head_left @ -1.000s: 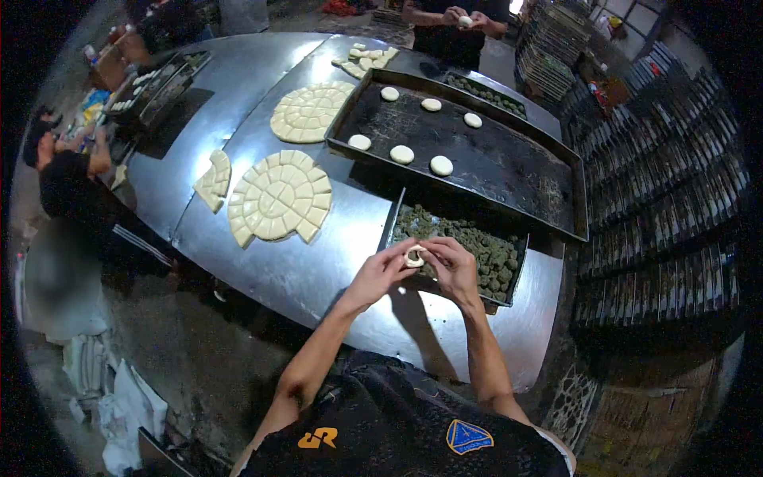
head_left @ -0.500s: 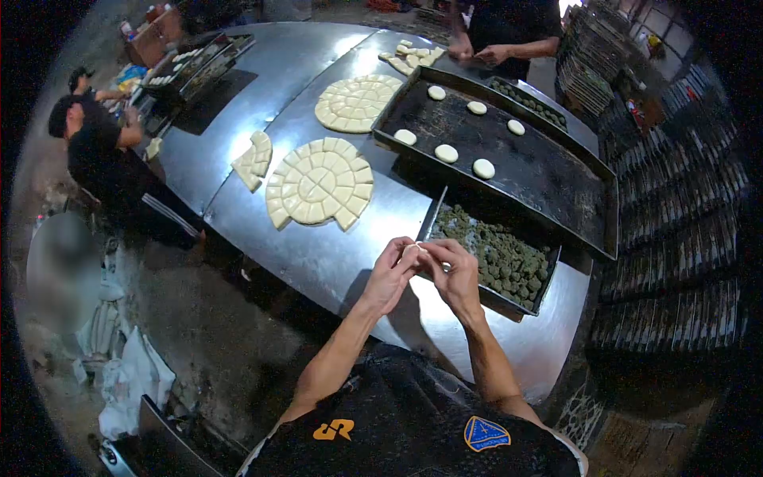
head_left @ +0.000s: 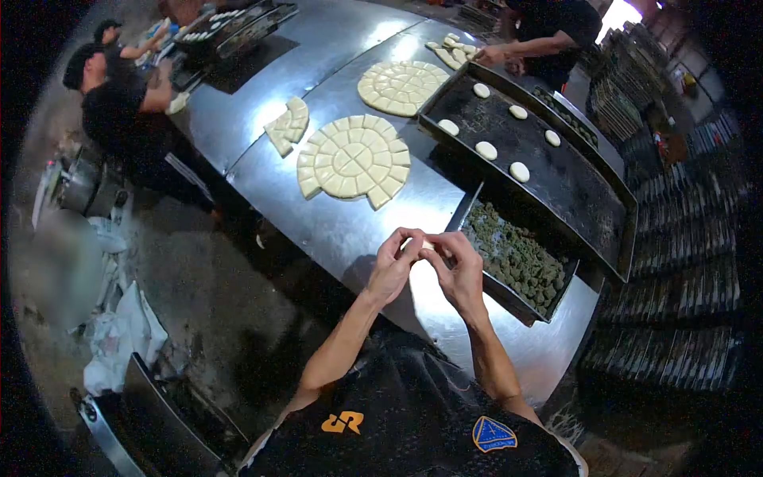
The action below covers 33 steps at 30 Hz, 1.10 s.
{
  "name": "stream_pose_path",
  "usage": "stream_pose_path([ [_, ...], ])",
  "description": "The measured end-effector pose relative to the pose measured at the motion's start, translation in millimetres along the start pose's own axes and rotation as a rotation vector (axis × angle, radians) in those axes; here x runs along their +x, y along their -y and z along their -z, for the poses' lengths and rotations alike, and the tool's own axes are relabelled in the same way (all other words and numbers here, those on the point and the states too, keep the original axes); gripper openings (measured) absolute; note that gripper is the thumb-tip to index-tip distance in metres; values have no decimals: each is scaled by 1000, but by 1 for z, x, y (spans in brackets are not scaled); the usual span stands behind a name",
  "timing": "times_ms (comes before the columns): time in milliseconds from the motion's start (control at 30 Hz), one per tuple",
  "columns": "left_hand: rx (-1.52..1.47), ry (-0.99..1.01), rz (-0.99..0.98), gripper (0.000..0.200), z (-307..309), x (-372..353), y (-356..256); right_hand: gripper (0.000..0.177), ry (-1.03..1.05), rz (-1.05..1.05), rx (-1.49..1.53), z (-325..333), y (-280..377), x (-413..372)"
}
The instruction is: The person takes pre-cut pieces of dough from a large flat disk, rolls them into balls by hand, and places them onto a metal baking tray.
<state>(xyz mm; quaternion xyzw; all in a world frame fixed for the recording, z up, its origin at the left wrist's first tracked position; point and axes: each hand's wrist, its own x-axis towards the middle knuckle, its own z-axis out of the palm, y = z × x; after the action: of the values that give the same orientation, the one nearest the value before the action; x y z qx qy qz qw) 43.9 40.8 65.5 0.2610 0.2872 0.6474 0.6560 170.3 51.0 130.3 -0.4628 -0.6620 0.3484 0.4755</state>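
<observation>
In the head view, I see the left hand (head_left: 391, 268) and the right hand (head_left: 457, 272) drawn together, tips clamped on a small pale lump of dough (head_left: 427, 245), mostly hidden by them. It is held above the shiny silver metal tabletop (head_left: 274, 195), close to the near edge; pinching from both sides probably keeps so soft a piece steady. Just beyond the right hand, toward the tabletop's near right corner, a small dark metal tray (head_left: 509, 295) holds crumbly green clumps (head_left: 520, 256), placed there, I'd judge, for a short reach. Behind it, a long black rectangular tray (head_left: 556, 191) carries six flat white dough discs (head_left: 486, 150) near its left end, spaced apart, likely so they don't stick. Left of that, inward from the tabletop's near edge, lies a round cream-coloured dough sheet (head_left: 354, 157) scored into blocks, perhaps for easy portioning.
</observation>
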Motion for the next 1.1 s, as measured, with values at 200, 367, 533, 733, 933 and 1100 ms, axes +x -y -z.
stream_pose_path([
  [200, 365, -310, -46, 40, 60, -20, -23, 6, 298, 167, -449, -42, -132, -48],
  [367, 387, -480, -131, 41, 106, -72, -54, 18, 111, 231, -532, -21, -44, 31],
  [533, 424, -655, -121, 41, 112, -96, -63, 29, 202, 92, -838, -105, -140, -12],
  [733, 779, -549, -117, 44, 124, 19, -24, 31, 265, 152, -693, -102, -135, -4],
  [933, 1476, -561, -10, 43, 120, 120, 18, 40, 878, -165, -560, -11, -122, -12],
  [1100, 1078, -520, -318, 25, 126, 120, 40, 34, 231, -155, -280, 109, -62, 36],
])
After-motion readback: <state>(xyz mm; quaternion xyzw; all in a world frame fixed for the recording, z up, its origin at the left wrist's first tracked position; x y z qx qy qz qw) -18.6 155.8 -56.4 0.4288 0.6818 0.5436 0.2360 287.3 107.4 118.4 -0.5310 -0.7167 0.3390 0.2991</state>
